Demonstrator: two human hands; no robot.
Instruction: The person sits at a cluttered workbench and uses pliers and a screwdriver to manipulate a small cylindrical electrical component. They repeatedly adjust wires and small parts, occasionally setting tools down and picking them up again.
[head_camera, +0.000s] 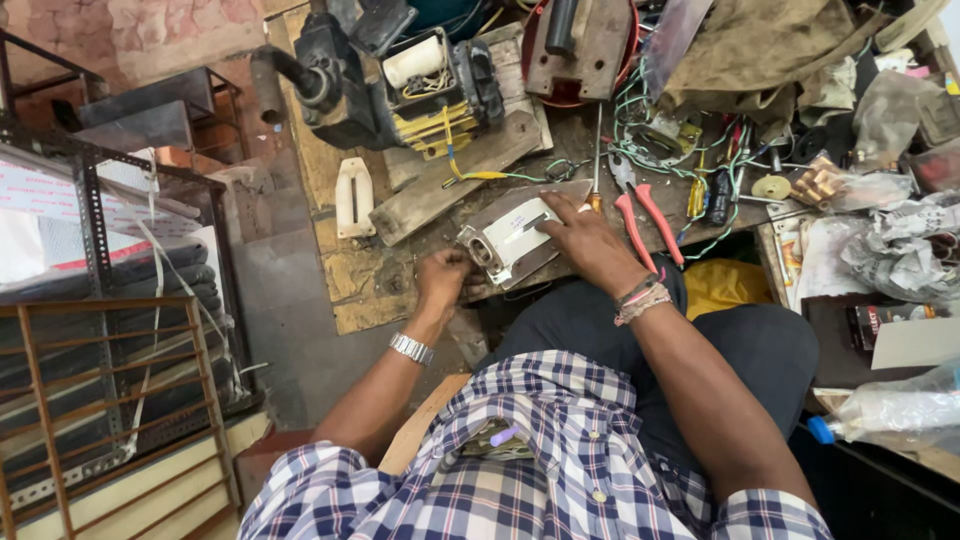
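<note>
White plastic and grey metal make up the small housing (510, 238) pinned under the right hand (590, 243), whose fingers lie spread flat across its top, pressing rather than gripping. It rests tilted on a wooden board (440, 190) at the near edge of the cluttered workbench (375, 280). The left hand (441, 282) sits just beside the housing's lower end, fingers curled shut; what they pinch, if anything, is too small to make out.

Judging by its look, the housing is rigid and fairly light, with a hard smooth shell that could slide on the wood, so the flat press from above suits it. A firmer hold would be across its two long sides, away from the round opening at the end nearest the left hand.

Just beyond the right hand's fingertips lie red-handled pliers (640, 215) and a screwdriver (597, 160); farther off stands a dark motor (400, 80) with yellow wires. The underside of the housing and the left palm are hidden. Tangled wiring past the right hand is hard to sort out, and the bench's right side is cut off.
</note>
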